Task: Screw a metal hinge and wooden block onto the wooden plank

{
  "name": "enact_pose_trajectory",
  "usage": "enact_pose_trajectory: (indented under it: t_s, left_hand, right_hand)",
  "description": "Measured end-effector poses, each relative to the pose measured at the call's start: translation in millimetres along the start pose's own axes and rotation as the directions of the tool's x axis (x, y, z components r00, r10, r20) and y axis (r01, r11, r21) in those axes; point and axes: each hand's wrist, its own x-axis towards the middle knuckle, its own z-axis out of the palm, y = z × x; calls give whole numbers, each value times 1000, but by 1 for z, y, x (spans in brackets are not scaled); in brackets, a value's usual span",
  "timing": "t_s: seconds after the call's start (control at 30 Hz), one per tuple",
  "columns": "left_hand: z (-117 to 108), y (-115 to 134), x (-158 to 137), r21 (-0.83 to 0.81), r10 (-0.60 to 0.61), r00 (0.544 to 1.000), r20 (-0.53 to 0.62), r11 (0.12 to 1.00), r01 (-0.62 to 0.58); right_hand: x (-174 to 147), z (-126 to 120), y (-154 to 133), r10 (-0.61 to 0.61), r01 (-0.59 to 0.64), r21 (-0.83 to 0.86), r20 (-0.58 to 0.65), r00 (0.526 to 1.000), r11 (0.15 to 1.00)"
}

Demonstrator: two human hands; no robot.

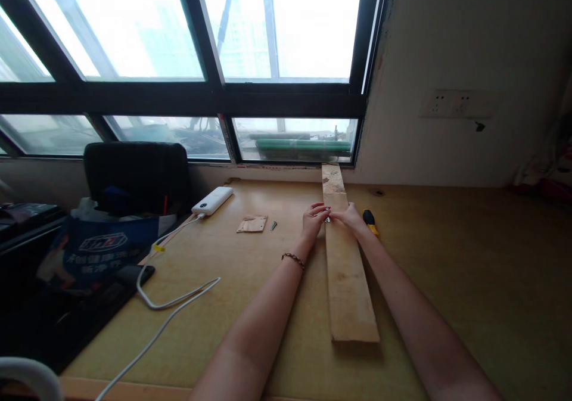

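Note:
A long wooden board (351,288) lies lengthwise on the table, its far end near the window sill. At the board's left edge, my left hand (313,219) is closed, its fingertips pinching a small shiny metal piece (327,219), too small to make out its kind. My right hand (351,218) reaches over the board from the right, thumb and finger closed at the same metal piece. Just right of that hand lies a black-and-yellow handled tool (370,221), partly hidden. Left of my hands are a small flat wooden piece (252,223) and a screw (273,226).
A white power bank (213,201) with a white cable (179,300) rests on the table's left side. Beyond the left edge are a black chair (136,165) and a blue bag (102,246). Windows and a wall with sockets (460,104) bound the far side.

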Motion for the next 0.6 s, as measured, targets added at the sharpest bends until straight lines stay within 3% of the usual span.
enact_pose_trajectory:
  t_s: [0.6]
  left_hand:
    - [0,8,-4,-90,-65,996,64,993,70]
  right_hand:
    - [-6,-3,-7,23,-22,-40,17,1000,999]
